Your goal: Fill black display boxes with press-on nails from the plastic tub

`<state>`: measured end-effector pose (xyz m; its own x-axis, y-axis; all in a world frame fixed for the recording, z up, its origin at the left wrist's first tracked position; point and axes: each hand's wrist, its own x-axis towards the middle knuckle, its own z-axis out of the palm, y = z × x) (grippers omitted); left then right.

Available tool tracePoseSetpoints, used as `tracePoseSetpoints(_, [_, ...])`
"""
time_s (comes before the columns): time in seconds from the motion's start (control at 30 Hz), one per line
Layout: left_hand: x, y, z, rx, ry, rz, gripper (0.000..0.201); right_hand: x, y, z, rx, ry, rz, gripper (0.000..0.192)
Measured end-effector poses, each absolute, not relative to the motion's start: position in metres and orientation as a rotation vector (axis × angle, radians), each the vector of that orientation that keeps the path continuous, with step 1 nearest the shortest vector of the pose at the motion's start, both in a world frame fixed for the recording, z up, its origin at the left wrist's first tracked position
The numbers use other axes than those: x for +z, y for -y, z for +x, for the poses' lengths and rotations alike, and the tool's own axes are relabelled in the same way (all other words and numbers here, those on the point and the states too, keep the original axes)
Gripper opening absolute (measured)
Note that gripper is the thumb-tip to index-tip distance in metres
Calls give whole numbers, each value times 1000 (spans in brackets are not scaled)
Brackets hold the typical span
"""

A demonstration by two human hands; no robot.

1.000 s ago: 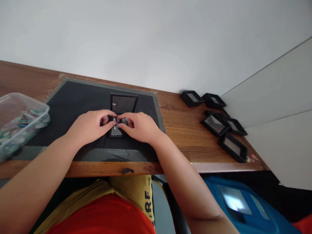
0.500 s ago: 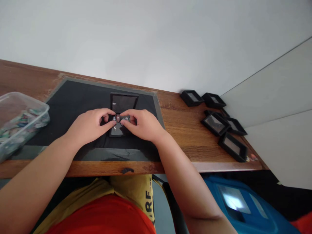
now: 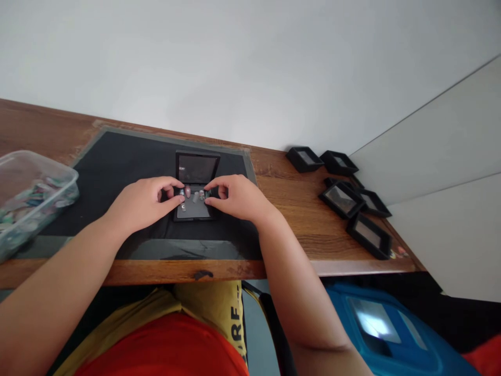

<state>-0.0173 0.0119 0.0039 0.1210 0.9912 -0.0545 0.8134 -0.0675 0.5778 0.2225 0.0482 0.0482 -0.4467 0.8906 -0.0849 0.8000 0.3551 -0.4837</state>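
A small black display box stands on the black mat with its framed lid raised at the back. Several small polished stones lie on its grey inner panel: a reddish-brown stone, a pale grey stone and smaller ones near both sides. My left hand is at the box's left side, its thumb and index fingertip apart beside a bluish stone. At the right side is my right hand, thumb and index fingertip apart near a small greenish stone. The other fingers of both hands curl under and are partly hidden.
A clear plastic tub of mixed stones stands at the left. Several black framed boxes lie on the wooden table at the right, some overlapping. A pale wall is behind. Below the table's right end is a blue plastic object.
My right hand has moved right, from the middle of the panel to the box's right side, uncovering the pale grey stone. My left hand stays almost where it was. The view has shifted slightly.
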Motion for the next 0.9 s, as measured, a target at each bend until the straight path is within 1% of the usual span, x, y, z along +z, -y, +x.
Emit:
tracePoseSetpoints(0.23, [3,-12,-19,503,-1726,1942,46,46,-50,221,631,2403,-1567,28])
tracePoseSetpoints(0.5, [2,-13,-19,497,-1703,1975,48,46,-49,221,660,2423,-1529,25])
tracePoseSetpoints(0.63, [2,-11,-20,516,-1713,1974,48,50,-48,225,692,2443,-1532,17])
tracePoseSetpoints(0.77, [1,-8,-22,580,-1705,2043,50,50,-49,228,710,2461,-1528,15])
tracePoseSetpoints(0.9, [4,-3,-18,748,-1689,2268,53,49,-49,228,703,2437,-1525,17])
